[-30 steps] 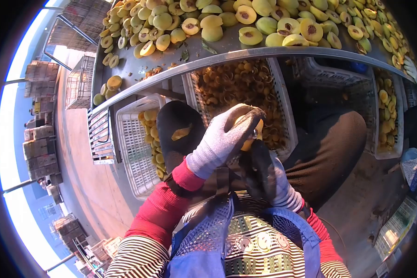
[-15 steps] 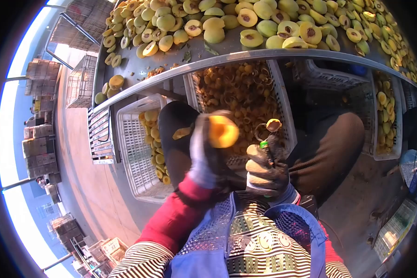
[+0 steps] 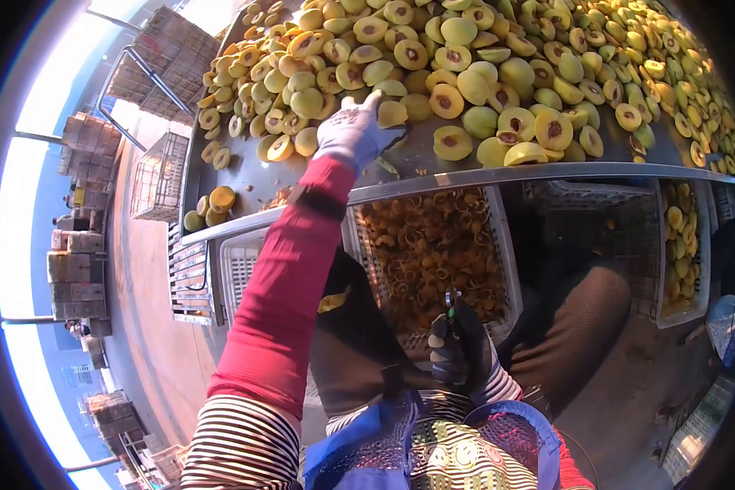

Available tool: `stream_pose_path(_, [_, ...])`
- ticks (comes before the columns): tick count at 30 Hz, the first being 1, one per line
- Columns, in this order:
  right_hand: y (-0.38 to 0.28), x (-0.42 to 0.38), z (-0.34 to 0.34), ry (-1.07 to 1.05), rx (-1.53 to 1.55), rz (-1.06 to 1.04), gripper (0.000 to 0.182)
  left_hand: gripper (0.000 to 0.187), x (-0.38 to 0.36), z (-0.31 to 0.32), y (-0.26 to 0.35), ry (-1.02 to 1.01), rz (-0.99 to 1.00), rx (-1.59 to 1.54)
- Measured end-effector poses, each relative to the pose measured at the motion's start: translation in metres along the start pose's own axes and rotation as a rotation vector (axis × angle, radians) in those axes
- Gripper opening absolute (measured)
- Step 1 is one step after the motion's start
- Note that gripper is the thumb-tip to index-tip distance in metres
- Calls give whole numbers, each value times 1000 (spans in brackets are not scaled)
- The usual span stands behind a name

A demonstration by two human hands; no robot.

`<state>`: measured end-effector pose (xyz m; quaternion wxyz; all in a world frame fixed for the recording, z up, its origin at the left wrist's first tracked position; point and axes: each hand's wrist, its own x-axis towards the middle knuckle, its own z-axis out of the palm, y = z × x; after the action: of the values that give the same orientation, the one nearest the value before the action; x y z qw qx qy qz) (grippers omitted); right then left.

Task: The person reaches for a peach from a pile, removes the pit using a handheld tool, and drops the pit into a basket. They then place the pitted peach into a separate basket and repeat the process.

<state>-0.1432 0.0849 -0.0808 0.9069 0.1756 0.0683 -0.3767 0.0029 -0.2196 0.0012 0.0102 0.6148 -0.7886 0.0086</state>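
Up on the surface [image 3: 245,175], the left hand [image 3: 353,131] rests among the peach halves [image 3: 465,73], fingers seemingly curled over one half [image 3: 392,114] just right of the palm. Down near the lap, the right hand [image 3: 463,351] is clamped on a small tool [image 3: 452,300], upright, above the crate [image 3: 498,245] of pits.

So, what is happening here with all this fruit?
A seated person in gloves works at a metal table heaped with halved peaches. The left hand reaches onto the table among the halves. The right hand holds a small pitting tool over a white crate of pits and scraps.
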Motion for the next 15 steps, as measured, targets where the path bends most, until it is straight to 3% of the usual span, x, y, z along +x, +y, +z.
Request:
stream_pose_path(3, [-7, 0, -8, 2, 27, -20, 52, 71, 30, 9, 8, -86, 3, 29])
stream_pose_path(5, [-8, 0, -9, 22, 19, -33, 52, 71, 34, 10, 5, -256, 188, -22])
stream_pose_path(8, [-12, -3, 10, 101, -38, -46, 50, 44, -21, -15, 18, -181, 213, -447])
stream_pose_path(10, [-10, -4, 47, 624, -458, -418, 45, 28, -65, -7, 23, -70, 230, -958])
stream_pose_path(11, [-13, -7, 40, 636, -447, -413, 45, 30, -90, -10, 31, -153, 181, -1086])
stream_pose_path(13, [-16, -15, 22, 614, -1546, -736, 24, 37, -136, -16, 49, -302, 39, -1262])
stream_pose_path(14, [-12, -14, 22, 621, -1541, -725, 24, 36, -154, -21, 58, -371, -52, -1384])
stream_pose_path(15, [-7, -11, 24, 508, -1816, -1051, 27, 36, -170, -18, 68, -328, -128, -1476])
